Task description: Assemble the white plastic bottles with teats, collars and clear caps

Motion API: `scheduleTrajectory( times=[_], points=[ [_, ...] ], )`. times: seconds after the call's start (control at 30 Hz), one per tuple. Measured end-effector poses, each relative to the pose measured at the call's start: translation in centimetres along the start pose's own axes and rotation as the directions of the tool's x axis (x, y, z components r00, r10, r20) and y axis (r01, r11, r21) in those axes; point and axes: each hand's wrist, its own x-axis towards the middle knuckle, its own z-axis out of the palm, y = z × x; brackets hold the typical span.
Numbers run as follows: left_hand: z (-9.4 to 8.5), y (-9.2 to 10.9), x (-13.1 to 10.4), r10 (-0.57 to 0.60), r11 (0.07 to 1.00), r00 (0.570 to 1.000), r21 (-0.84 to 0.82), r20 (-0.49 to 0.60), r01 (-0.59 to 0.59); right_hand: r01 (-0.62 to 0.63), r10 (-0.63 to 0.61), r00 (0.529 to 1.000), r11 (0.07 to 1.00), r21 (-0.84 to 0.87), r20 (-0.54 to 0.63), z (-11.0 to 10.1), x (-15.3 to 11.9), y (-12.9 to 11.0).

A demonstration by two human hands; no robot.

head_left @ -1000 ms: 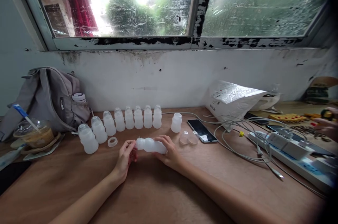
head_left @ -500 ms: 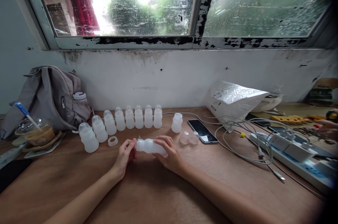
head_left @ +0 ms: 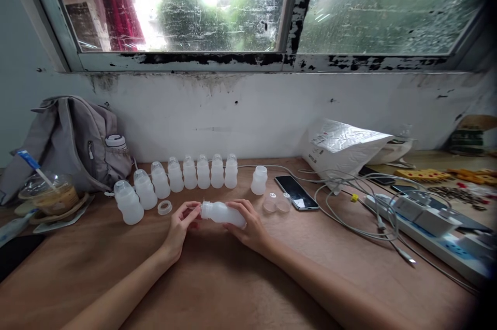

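A frosted white baby bottle (head_left: 220, 213) lies nearly sideways above the table, its threaded neck pointing left. Wrapped around its base end is my right hand (head_left: 250, 227). My left hand (head_left: 181, 226) has thumb and fingers pinched together at the bottle's mouth; a small clear edge shows there, but I cannot make out what the fingers hold. Left of that hand lies a white ring (head_left: 164, 207). Several capped bottles (head_left: 190, 172) stand in a curved row behind. An uncapped bottle (head_left: 259, 181) stands apart, with two clear round caps (head_left: 277, 202) at its right.
A phone (head_left: 296, 192) lies right of the caps. Tangled cables (head_left: 341, 216) and a power strip (head_left: 430, 234) occupy the right side, before a silvery bag (head_left: 341, 146). At left are a drink cup (head_left: 54, 192) and a grey backpack (head_left: 73, 138).
The bottle's neck has tipped up slightly, showing more of its thread, and my left fingers have shifted at its mouth. Another person's hand has gone from the right edge.
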Motion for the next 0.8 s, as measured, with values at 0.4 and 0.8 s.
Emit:
scheduleTrajectory(
  times=[0.4, 0.8],
  points=[
    [-0.4, 1.9, -0.1, 0.278, 0.905, 0.948, 0.289, 0.158, -0.313, -0.22, 0.202, 0.974, 0.955, 0.2, 0.104, -0.8, 0.4, -0.4],
    [-0.6, 1.0, 1.1, 0.1, 0.991, 0.994, 0.086, 0.045, -0.103, -0.405, 0.357, 0.913, 0.843, 0.354, 0.197, -1.2, 0.8, -0.5]
  ],
)
